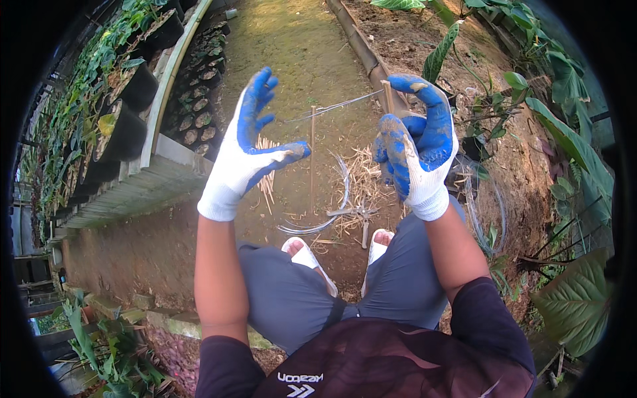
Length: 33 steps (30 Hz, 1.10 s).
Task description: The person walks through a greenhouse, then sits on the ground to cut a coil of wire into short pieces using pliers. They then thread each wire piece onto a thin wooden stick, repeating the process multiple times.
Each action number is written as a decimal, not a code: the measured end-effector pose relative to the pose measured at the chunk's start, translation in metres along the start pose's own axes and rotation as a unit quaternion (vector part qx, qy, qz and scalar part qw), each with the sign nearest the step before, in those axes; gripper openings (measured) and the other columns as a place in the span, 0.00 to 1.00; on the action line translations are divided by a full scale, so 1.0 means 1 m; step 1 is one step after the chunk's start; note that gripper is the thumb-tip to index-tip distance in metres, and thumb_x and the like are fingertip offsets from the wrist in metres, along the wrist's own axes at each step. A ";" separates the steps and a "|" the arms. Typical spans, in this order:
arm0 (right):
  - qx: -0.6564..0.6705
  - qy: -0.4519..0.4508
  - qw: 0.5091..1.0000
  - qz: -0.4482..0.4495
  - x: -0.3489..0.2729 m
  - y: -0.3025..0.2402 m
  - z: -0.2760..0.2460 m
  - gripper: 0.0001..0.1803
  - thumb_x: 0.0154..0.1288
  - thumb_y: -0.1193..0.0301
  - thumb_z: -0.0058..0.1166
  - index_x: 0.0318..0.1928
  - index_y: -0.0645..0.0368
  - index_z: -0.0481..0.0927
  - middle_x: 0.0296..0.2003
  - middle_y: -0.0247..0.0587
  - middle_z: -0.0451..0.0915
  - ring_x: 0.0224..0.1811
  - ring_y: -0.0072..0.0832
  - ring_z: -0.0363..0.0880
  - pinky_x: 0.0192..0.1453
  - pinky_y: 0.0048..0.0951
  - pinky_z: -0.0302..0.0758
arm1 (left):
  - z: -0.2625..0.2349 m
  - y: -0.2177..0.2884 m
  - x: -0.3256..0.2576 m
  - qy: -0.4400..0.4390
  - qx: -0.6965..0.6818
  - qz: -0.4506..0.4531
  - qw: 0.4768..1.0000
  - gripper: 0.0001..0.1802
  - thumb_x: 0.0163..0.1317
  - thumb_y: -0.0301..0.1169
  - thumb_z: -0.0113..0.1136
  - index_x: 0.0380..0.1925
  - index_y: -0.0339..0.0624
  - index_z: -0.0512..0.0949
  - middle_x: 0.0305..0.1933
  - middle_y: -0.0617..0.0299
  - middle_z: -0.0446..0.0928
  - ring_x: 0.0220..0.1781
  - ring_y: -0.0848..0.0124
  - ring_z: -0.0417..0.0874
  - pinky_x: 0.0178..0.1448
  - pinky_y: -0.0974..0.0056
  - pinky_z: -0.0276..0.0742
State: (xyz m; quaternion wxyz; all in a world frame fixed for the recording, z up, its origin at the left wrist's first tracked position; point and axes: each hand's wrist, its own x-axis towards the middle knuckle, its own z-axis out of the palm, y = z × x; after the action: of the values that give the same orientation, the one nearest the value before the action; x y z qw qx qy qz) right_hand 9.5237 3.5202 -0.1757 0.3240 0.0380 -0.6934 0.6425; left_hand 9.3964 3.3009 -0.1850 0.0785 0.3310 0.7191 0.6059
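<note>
Both my hands wear white gloves with dirt-stained blue palms. My left hand (255, 132) is raised with its fingers spread and thumb out, holding nothing. To its right a thin bamboo stick (313, 159) runs upright in the picture. A thin wire (348, 103) stretches from near that stick's top toward my right hand (421, 136). The fingers of that hand curl around a second bamboo stick (387, 98), whose upper end shows between index finger and thumb. Its lower part is hidden behind the glove.
Coiled wire (345, 182), bamboo slivers (361, 176) and pliers-like tools (352, 211) lie on the ground before my white sandals (306, 259). Another wire coil (478, 212) lies at right. Potted plants (126, 126) stand behind planks at left; a planted soil bank rises at right.
</note>
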 end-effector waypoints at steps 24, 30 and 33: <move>0.174 0.076 0.978 0.083 0.024 0.056 -0.003 0.13 0.79 0.71 0.46 0.56 0.64 0.77 0.49 0.42 0.83 0.45 0.24 0.83 0.51 0.26 0.80 | 0.035 -0.038 0.012 0.037 -0.421 -0.045 0.905 0.21 0.79 0.40 0.52 0.60 0.35 0.75 0.54 0.55 0.81 0.48 0.64 0.83 0.67 0.46 0.78; 0.183 0.048 0.977 0.097 0.025 0.065 -0.007 0.13 0.79 0.67 0.50 0.55 0.63 0.78 0.48 0.38 0.80 0.45 0.23 0.78 0.51 0.28 0.73 | 0.040 -0.032 0.009 0.072 -0.529 -0.116 0.837 0.30 0.77 0.58 0.47 0.47 0.41 0.82 0.41 0.60 0.80 0.44 0.62 0.80 0.64 0.44 0.75; 0.129 0.081 0.987 0.050 0.023 0.063 -0.005 0.12 0.77 0.64 0.55 0.47 0.62 0.80 0.34 0.31 0.78 0.36 0.17 0.71 0.44 0.23 0.71 | 0.042 -0.031 0.010 0.035 -0.531 -0.096 0.841 0.25 0.78 0.56 0.49 0.39 0.46 0.79 0.34 0.63 0.75 0.40 0.64 0.77 0.62 0.47 0.75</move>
State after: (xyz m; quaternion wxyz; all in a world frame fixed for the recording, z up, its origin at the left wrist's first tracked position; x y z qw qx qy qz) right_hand 9.4780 3.5437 -0.2188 0.3390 -0.0074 -0.5773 0.7428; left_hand 9.3987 3.3391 -0.2212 0.2751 0.1466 0.3178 0.8955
